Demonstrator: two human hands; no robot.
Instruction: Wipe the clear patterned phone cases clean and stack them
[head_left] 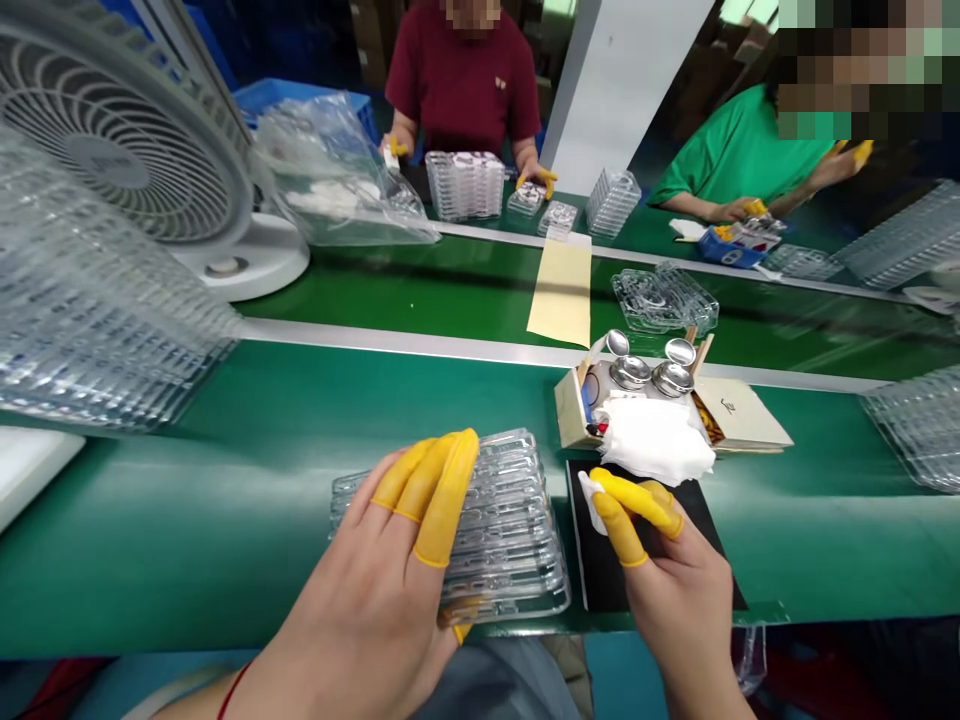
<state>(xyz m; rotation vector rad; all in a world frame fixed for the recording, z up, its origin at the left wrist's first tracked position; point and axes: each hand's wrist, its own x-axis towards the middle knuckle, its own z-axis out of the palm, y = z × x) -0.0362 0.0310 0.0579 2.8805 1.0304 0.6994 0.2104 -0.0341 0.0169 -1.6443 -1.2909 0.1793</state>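
My left hand point(382, 560), in yellow finger cots, is wrapped round a stack of clear plastic trays point(517, 530) at the table's front edge. Its thumb is partly hidden behind the stack. To the right, my right hand point(667, 560) pinches a small white wipe point(593, 502) between cotted fingertips. That hand hovers over a flat black mat point(600, 570). Just behind the mat, a pile of white wipes point(656, 440) lies against a small box point(574, 410) holding two round metal-lidded bottles point(631, 372).
A fan point(112, 150) and tall stacks of clear trays point(97, 310) stand at the left. More trays point(664, 298) and a cream paper sheet point(564, 290) lie on the green belt point(390, 285). Across it, two co-workers in red point(465, 80) and green point(735, 150) shirts handle small parts.
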